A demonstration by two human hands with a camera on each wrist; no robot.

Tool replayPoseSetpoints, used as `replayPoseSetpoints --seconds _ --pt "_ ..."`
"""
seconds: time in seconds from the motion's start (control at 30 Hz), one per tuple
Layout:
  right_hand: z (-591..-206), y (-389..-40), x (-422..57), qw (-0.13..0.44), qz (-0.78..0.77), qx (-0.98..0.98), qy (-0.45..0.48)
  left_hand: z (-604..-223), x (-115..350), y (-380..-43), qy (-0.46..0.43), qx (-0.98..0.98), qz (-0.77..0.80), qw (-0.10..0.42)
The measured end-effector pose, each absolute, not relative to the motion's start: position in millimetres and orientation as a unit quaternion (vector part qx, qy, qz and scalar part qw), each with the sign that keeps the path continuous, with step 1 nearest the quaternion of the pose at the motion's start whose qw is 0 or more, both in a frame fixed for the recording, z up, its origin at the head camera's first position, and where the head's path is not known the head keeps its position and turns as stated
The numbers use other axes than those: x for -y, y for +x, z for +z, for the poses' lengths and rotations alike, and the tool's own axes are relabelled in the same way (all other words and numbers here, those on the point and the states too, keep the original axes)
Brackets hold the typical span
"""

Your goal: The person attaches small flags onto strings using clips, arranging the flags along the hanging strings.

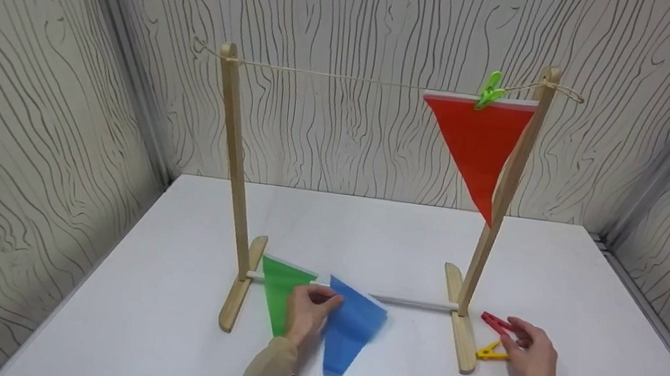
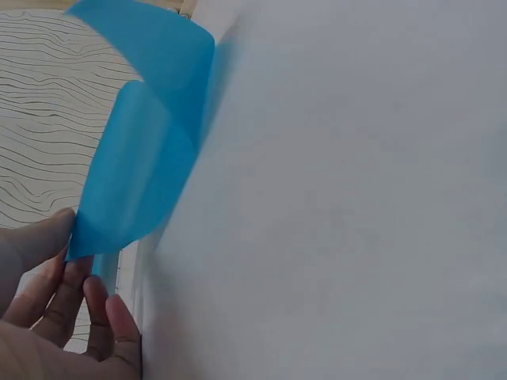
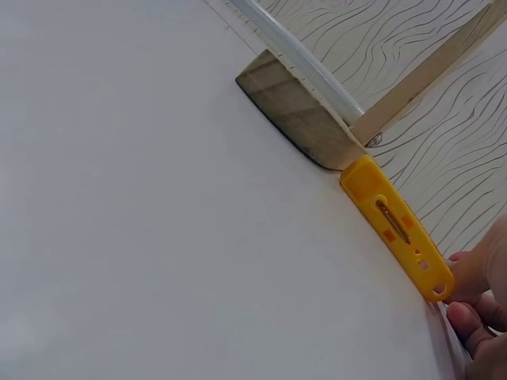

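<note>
My left hand [image 1: 307,314] pinches the left edge of a blue triangular pennant [image 1: 352,325] between thumb and fingers. The pennant's lower part bends over close to the table, and in the left wrist view the blue sheet [image 2: 135,174] curls away from the fingertips. Beside and partly behind this hand lies a green pennant [image 1: 279,289]. At the right, my right hand [image 1: 533,356] has thumb and index finger around the end of a red clothespin [image 1: 496,323]. A yellow clothespin [image 1: 490,352] lies just below, one end close to the thumb; the right wrist view hides the red one.
A wooden stand with a left post [image 1: 233,164] and right post [image 1: 510,176] carries a string [image 1: 335,76]. A red pennant [image 1: 479,141] hangs there from a green clothespin [image 1: 490,92]. A white bar [image 1: 416,302] joins the feet. Patterned walls enclose the white table [image 1: 140,292].
</note>
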State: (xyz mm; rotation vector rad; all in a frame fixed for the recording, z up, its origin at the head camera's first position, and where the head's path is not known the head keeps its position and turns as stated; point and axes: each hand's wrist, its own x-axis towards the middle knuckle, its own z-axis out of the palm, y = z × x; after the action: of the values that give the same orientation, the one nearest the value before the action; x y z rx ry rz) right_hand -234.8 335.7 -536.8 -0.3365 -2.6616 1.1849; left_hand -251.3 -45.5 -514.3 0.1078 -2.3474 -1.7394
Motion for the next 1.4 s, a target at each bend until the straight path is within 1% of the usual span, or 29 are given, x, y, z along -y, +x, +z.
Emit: replayPoseSetpoints --seconds 0.17,0.57,1.03,1.4 --pt "-535.6 -235.9 -335.5 0.09 0.407 0.901 -0.119 -510.8 45.4 -247.2 0.051 0.793 -0.599 0.097" --pt "-535.5 -236.5 -335.1 0.09 0.413 0.899 -0.115 -512.5 45.3 -249.2 0.036 0.78 -0.616 0.101" --pt "-534.6 -235.4 -333.3 0.079 0.428 0.891 -0.128 -508.5 46.7 -253.3 0.044 0.772 -0.628 0.095" --pt "-533.3 -238.3 -333.6 0.084 0.429 0.893 -0.111 -506.1 47.7 -252.6 0.013 0.781 -0.621 0.071"
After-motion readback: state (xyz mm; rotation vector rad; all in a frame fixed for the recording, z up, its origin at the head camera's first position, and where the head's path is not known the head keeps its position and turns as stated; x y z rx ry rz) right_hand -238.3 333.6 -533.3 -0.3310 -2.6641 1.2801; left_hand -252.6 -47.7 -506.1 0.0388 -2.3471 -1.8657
